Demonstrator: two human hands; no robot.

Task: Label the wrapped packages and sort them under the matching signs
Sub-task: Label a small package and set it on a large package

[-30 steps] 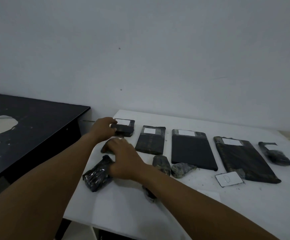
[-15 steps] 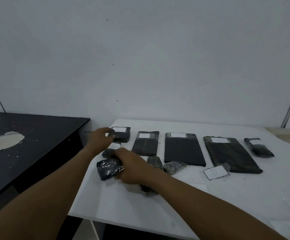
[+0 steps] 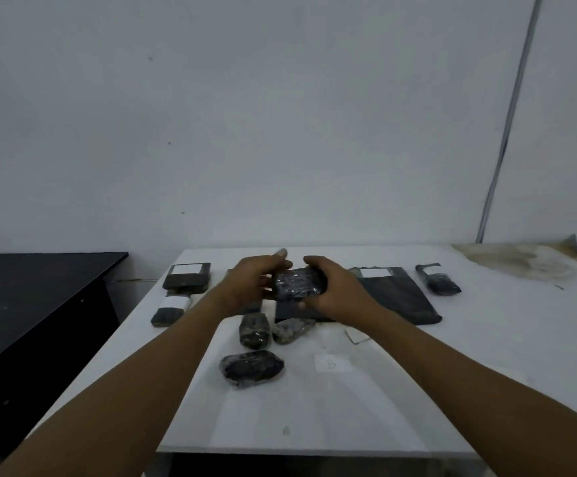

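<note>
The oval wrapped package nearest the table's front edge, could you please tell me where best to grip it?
Probably across its narrow middle, from above. The oval package lies flat on the white table, long axis running left-right, with bare surface on its front and back sides for fingers. Its crinkly wrap may slip, so pinch firmly.

flat pkgs point(image 3: 282, 313) behind hands mostly hidden, paper slip point(image 3: 356, 336) partly under right forearm, label txt unreadable

White table point(image 3: 366, 414) bears black wrapped packages point(image 3: 251, 369), several white-labelled, and paper slips point(image 3: 332, 363).
</note>
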